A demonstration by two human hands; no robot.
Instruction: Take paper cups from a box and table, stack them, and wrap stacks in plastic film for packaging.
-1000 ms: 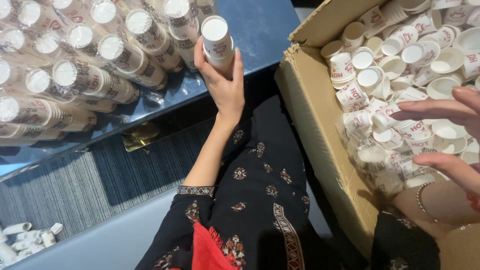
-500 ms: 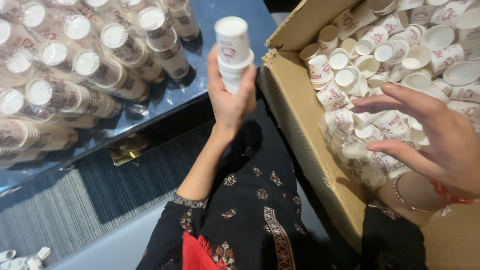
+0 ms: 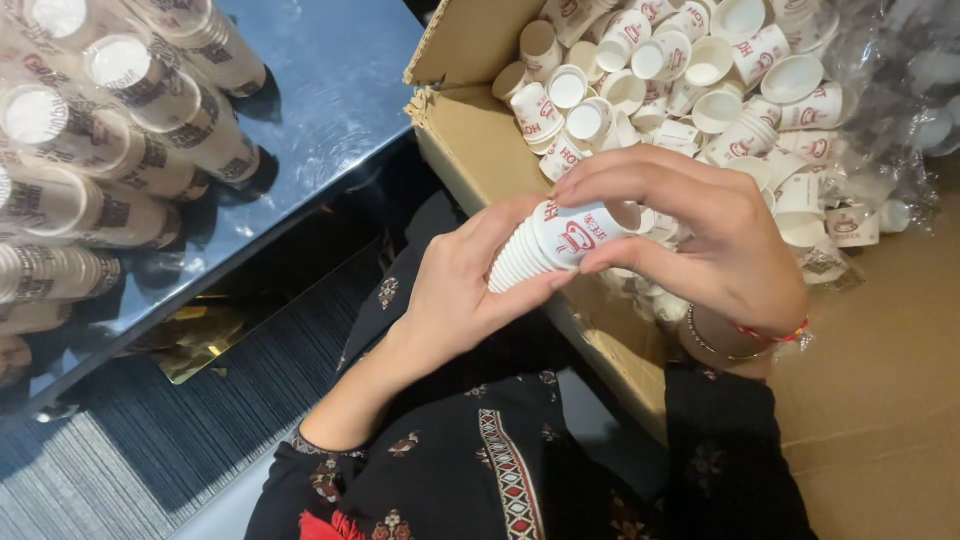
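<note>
Your left hand [image 3: 470, 290] and right hand [image 3: 690, 235] both close on the short cup stack [image 3: 555, 245], held over the box [image 3: 480, 140] edge; squeeze unevenly and cups may crumple or drop.

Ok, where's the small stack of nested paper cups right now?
Head view, centre: the cup stack is held between left hand and right hand, over the cardboard box near edge.
</note>
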